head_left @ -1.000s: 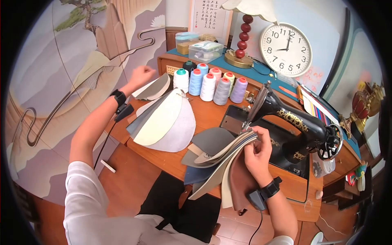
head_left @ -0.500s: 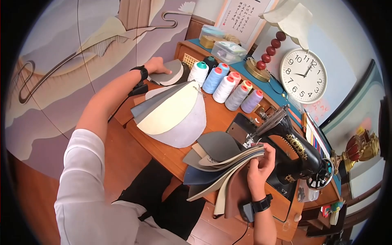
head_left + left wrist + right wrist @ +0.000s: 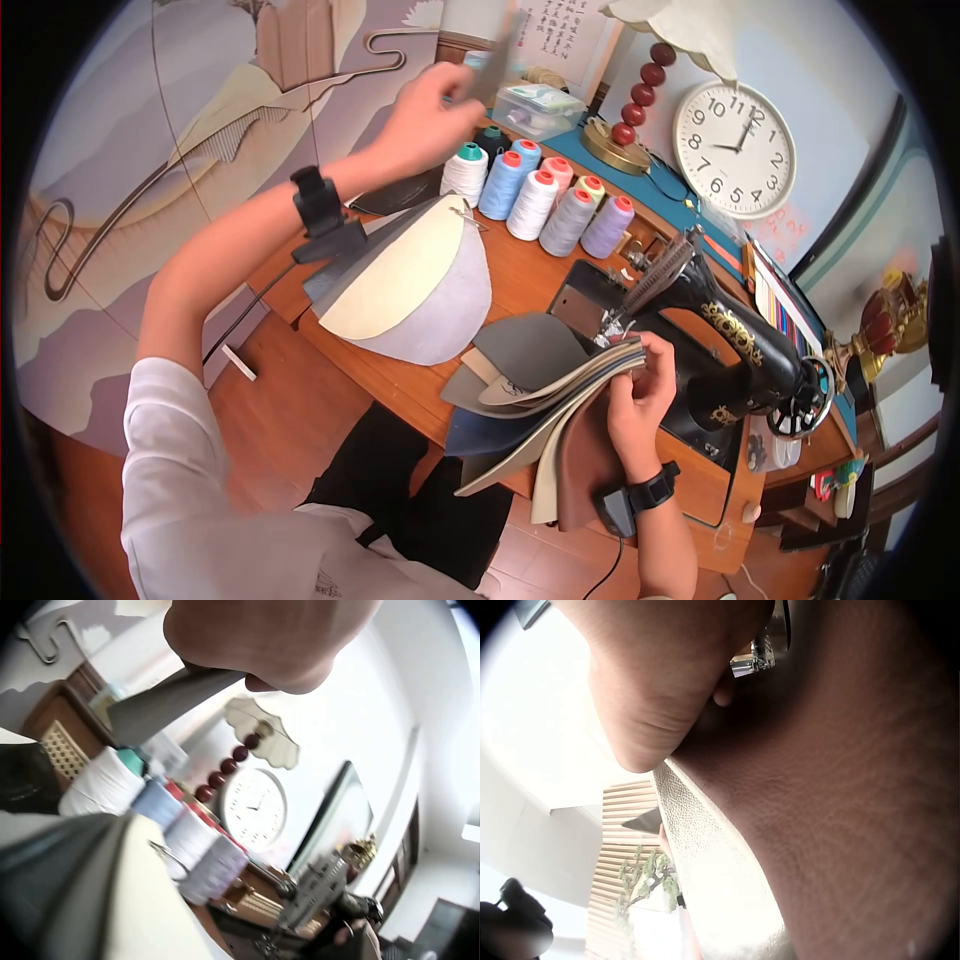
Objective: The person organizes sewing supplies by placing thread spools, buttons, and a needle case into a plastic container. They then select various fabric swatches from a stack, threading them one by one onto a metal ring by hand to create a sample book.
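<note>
My left hand (image 3: 435,115), raised above the back left of the table, pinches a grey leather piece (image 3: 172,705) that is blurred in the head view. Under that forearm lies a dark leather piece (image 3: 400,193), partly hidden. Beside it is a ringed fan of swatches, with a cream swatch (image 3: 395,275) and a lavender swatch (image 3: 455,300). My right hand (image 3: 640,400) grips a stack of leather pieces by one end, thumb against fingers. They fan out over the table's front edge: grey (image 3: 530,350), blue (image 3: 490,430), beige and brown (image 3: 585,460).
Several thread spools (image 3: 528,205) stand behind the swatches. A black sewing machine (image 3: 725,340) is right of my right hand. At the back are a clear plastic box (image 3: 540,110), a lamp with red beads (image 3: 643,95) and a wall clock (image 3: 735,150).
My left hand came down onto the pale and grey pieces at the table's left, then rose toward the back with a grey piece. The right hand keeps its grip on the stack.
</note>
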Demonstrator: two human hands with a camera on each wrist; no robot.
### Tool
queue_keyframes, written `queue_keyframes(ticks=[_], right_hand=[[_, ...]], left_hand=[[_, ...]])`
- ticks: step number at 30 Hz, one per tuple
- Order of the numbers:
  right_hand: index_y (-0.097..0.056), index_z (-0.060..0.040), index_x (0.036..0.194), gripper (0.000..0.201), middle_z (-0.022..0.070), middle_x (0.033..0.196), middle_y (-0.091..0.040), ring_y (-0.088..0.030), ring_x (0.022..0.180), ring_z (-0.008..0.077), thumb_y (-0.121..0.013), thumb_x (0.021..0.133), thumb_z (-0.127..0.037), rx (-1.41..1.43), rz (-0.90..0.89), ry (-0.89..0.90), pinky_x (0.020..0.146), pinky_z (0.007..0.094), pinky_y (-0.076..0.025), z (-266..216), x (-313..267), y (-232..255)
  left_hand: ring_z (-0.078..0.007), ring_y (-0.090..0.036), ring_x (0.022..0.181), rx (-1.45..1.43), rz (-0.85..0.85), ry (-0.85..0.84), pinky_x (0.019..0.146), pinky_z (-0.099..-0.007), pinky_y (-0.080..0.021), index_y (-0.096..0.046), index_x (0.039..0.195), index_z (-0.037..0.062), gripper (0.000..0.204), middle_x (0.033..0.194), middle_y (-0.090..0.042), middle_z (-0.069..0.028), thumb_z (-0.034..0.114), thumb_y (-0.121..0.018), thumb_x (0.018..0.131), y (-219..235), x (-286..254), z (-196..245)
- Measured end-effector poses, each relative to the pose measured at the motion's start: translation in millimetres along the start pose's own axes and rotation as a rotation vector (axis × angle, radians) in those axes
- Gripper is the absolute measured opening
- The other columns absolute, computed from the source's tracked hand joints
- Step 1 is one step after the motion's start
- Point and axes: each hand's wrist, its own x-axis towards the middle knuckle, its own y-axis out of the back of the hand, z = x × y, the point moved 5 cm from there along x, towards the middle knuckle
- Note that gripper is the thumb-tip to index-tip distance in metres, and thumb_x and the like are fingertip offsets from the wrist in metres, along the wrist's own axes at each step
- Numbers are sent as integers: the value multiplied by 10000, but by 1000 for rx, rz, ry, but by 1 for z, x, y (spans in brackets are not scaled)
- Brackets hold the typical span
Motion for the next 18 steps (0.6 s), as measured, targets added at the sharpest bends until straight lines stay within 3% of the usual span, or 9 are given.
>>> queue_keyframes(ticks=[1,2,3,6,8,10,14,16,18], right_hand=[[-498,-2,1215,341,100,1133,-633,-619,888,84,-467,899,121,1,4,6,709,198,-496,0,0,0],[-498,-2,1215,341,100,1133,-633,-619,888,84,-467,899,121,-5,19,-1,709,198,-496,2,1,1],[-499,-1,1219,349,92,1129,-634,-601,842,60,-477,892,118,-17,8,30,672,183,-474,1,1,1],[-505,-6,1226,371,49,1086,-641,-508,706,-13,-515,873,107,-27,26,87,582,152,-398,-1,1,0],[-517,-11,1213,353,13,1019,-639,-489,687,-24,-531,878,99,-30,28,81,556,155,-374,0,1,1],[-528,-17,1201,339,-14,973,-631,-474,672,-32,-533,881,96,1,29,58,534,159,-353,-2,0,1],[-550,-15,1170,327,-31,907,-625,-445,620,-42,-524,861,90,12,27,101,509,160,-333,1,1,2],[-556,-12,1156,318,-33,870,-627,-435,602,-46,-525,856,86,64,63,97,502,161,-331,1,1,1],[-557,-13,1154,315,-34,846,-632,-435,595,-46,-526,856,86,39,32,108,498,163,-333,0,1,2]], left_hand=[[-165,-572,935,76,-89,-172,810,-306,-484,-616,983,28,157,1010,-610,-81,87,-634,839,-15,-10,25],[-164,-551,906,-80,-208,-341,760,-322,-463,-466,808,43,172,980,-581,-73,9,-633,786,-30,-23,48],[-167,-541,896,-116,-302,-452,722,-324,-444,-344,781,52,306,949,-577,-80,-53,-626,724,-48,-36,61],[-247,-567,719,-119,-791,-275,621,-340,-432,-338,761,49,276,752,-559,-101,-67,-552,629,-98,-89,83],[-257,-577,664,-3,-914,-345,588,-352,-437,-408,768,53,240,701,-561,-114,-4,-624,680,-113,-117,99],[-257,-610,651,214,-1117,-224,606,-376,-476,-541,857,61,148,685,-578,-120,97,-655,769,-122,-138,107],[-264,-650,662,220,-1065,-189,643,-420,-515,-620,1036,47,191,707,-627,-108,182,-624,901,-124,-136,109],[-373,-666,707,-17,-862,-88,673,-483,-532,-647,1147,95,256,749,-677,-150,276,-564,987,-126,-120,96],[-365,-667,784,-9,-800,-138,730,-476,-526,-641,1176,86,271,825,-678,-167,268,-556,994,-132,-121,87]])
